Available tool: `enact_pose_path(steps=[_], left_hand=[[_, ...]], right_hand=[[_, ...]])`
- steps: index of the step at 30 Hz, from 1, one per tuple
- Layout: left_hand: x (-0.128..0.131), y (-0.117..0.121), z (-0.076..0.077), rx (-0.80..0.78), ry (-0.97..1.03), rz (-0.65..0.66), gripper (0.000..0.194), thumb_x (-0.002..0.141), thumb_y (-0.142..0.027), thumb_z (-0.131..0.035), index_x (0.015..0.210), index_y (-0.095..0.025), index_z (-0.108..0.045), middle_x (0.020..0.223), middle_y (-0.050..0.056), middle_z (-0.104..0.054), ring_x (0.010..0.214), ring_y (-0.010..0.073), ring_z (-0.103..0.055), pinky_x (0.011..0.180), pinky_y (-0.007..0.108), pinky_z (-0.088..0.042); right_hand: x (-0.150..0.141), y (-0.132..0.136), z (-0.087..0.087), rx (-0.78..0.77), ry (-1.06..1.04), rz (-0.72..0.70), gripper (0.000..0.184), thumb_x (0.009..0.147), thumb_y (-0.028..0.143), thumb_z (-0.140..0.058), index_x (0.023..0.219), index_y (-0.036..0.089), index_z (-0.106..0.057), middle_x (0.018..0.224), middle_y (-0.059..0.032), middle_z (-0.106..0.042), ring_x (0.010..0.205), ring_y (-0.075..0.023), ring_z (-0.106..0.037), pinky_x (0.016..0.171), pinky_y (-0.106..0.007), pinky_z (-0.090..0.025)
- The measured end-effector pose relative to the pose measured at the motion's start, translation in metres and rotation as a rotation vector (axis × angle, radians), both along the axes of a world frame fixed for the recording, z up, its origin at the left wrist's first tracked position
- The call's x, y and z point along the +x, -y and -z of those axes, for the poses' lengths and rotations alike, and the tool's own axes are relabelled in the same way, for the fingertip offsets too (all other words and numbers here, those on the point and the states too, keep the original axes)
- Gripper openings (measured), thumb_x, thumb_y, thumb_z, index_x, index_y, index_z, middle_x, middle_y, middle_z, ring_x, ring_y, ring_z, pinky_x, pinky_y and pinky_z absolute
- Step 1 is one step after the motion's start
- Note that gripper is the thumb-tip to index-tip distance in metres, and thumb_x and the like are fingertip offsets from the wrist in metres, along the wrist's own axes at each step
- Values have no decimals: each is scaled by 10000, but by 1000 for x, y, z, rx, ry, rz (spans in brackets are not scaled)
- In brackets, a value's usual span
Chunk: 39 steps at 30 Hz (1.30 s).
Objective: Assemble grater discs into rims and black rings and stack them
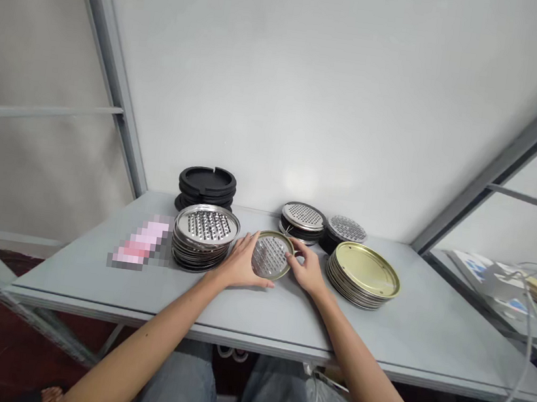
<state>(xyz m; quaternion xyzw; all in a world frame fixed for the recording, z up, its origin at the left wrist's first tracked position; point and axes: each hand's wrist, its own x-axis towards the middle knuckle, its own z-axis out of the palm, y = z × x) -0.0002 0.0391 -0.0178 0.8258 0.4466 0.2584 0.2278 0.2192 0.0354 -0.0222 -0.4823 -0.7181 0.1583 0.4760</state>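
A round grater plate (269, 257) with a gold rim is between my two hands, low over the table in front of me. My left hand (239, 264) curves around its left edge, thumb at the near side and fingers at the far side. At the right edge, my right hand (306, 268) pinches the rim between thumb and fingers. Close to my left hand stands a stack of silver grater discs (207, 236). A stack of gold round lids (365, 273) sits to the right of my right hand.
Black plastic rings (207, 183) are piled at the back left. Behind my hands are two round black-sided graters, one silver-topped (303, 216) and one greyish (346, 229). A blurred pink item (144, 243) lies at left. A white cable (523, 353) hangs at the right.
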Motion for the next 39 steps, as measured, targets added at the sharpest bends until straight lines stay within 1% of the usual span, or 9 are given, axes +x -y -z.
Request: enact_pose_path(steps=[3,6,8,14,19,24,28,34,39], left_hand=[[-1,2,-1,0,14,12,1431,448,-698,-788,1503,-163,17,1556,198,-115,1436,366,-102,1155,495,-176],[-1,2,-1,-54,-2,16,1464,455,-713,-774,1496,-165,98,1569,199,-3,1444,369,-22,1153,512,-163],[-1,2,0,-72,-14,21,1466,453,-715,-772,1496,-178,107,1570,191,36,1441,380,23,1147,535,-152],[-2,1,-1,-14,-19,2,1440,447,-709,-777,1507,-179,42,1551,193,-112,1426,389,-116,1131,506,-210],[-2,2,-1,-3,-52,-22,1432,442,-726,-766,1510,-175,13,1531,197,-166,1408,409,-154,1116,524,-224],[0,2,0,27,-37,-29,1416,434,-708,-779,1510,-194,-15,1509,185,-204,1394,411,-182,1108,527,-241],[0,1,0,63,-11,-40,1423,422,-664,-810,1507,-204,-12,1514,182,-180,1401,409,-159,1122,533,-205],[0,5,-4,9,-6,-20,1508,434,-712,-779,1488,-146,139,1543,217,-91,1426,387,-100,1142,515,-187],[-1,6,-4,-19,-19,31,1492,427,-722,-774,1497,-178,111,1562,191,-53,1437,376,-65,1148,522,-176]], right_hand=[[1,-1,2,18,9,-4,390,819,307,-547,1176,161,-599,1162,-108,-669,965,-238,-637,796,-367,-515],[2,-1,3,24,12,-10,388,809,287,-545,1175,168,-597,1157,-103,-669,965,-236,-637,794,-364,-513],[3,0,2,23,17,-15,392,804,274,-544,1179,169,-594,1158,-101,-668,962,-233,-635,793,-362,-512],[3,-1,5,-2,48,-13,408,817,295,-533,1198,152,-573,1180,-123,-650,971,-236,-621,810,-375,-507],[1,-3,13,-50,106,5,467,841,365,-535,1256,151,-517,1251,-153,-588,1068,-261,-580,875,-416,-491],[1,-5,13,-32,62,-11,463,884,396,-500,1297,190,-472,1298,-138,-547,1132,-246,-546,917,-412,-473],[2,-4,9,7,49,-16,420,894,384,-497,1273,203,-500,1273,-125,-557,1080,-235,-563,889,-403,-484],[3,-2,5,60,28,-25,388,892,364,-511,1253,224,-531,1251,-111,-560,1080,-236,-560,870,-396,-490],[3,-2,5,64,49,-27,352,889,373,-517,1196,216,-585,1255,-115,-560,1160,-252,-531,937,-416,-465]])
